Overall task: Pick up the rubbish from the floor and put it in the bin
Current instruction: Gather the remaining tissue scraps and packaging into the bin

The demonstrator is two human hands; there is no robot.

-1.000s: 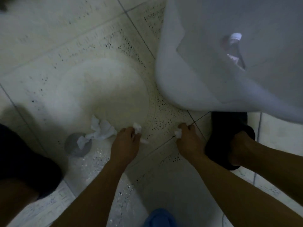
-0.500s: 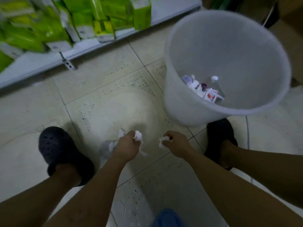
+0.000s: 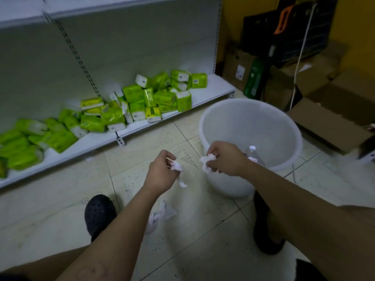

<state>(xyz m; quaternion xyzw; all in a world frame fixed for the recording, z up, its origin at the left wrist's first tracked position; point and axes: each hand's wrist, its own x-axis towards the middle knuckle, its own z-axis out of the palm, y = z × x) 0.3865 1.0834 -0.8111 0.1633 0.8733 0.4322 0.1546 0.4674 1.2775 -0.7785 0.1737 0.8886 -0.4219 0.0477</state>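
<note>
My left hand (image 3: 161, 174) pinches a crumpled white tissue (image 3: 178, 170) in mid-air, left of the bin. My right hand (image 3: 225, 158) grips another crumpled white tissue (image 3: 207, 162) at the near rim of the white plastic bin (image 3: 249, 118). Inside the bin a clear plastic bottle (image 3: 252, 152) shows behind my right hand. A further crumpled white tissue (image 3: 162, 213) lies on the tiled floor below my left forearm, beside something grey that my arm partly hides.
A low white shelf (image 3: 101, 140) with several green tissue packs (image 3: 142, 100) runs along the left. Cardboard boxes (image 3: 328, 122) stand behind and right of the bin. My dark shoes (image 3: 99, 213) rest on the floor on either side.
Both hands have risen from the floor with their tissues, and the right hand has moved over to the bin's rim. The view has lifted from the floor to the shelf and boxes.
</note>
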